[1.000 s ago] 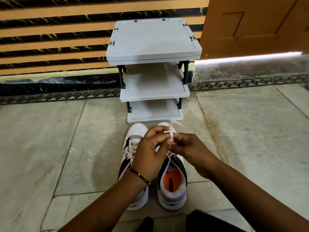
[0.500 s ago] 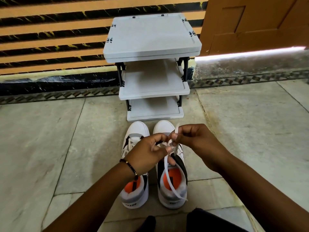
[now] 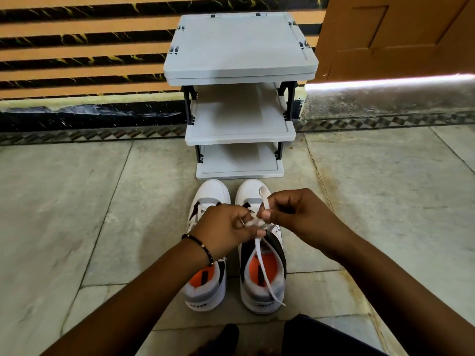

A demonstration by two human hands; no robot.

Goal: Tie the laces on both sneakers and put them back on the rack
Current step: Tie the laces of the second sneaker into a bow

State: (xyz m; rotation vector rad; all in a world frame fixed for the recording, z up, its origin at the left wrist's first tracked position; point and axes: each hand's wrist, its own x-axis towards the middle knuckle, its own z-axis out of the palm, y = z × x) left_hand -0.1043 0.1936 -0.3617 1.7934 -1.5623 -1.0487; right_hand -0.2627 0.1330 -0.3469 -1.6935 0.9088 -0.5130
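Two white, grey and black sneakers with orange insoles stand side by side on the floor, toes toward the rack. My left hand [image 3: 226, 231] covers the middle of the left sneaker [image 3: 205, 291] and pinches the white lace [image 3: 266, 273] of the right sneaker [image 3: 262, 286]. My right hand [image 3: 293, 211] pinches a lace loop that sticks up over the right sneaker's toe. One loose lace end trails back over the heel. The grey three-shelf rack [image 3: 240, 132] stands just beyond the toes, its shelves bare.
The rack backs onto a striped orange and black wall [image 3: 82, 60]. A brown door [image 3: 395, 34] is at the upper right above a stone threshold. Grey floor tiles [image 3: 77, 201] spread left and right. My dark-clothed knee [image 3: 321, 337] shows at the bottom edge.
The hands dropped closer to the right sneaker and drew apart a little. A lace end came free and now hangs over the heel. The left sneaker's orange insole came into view.
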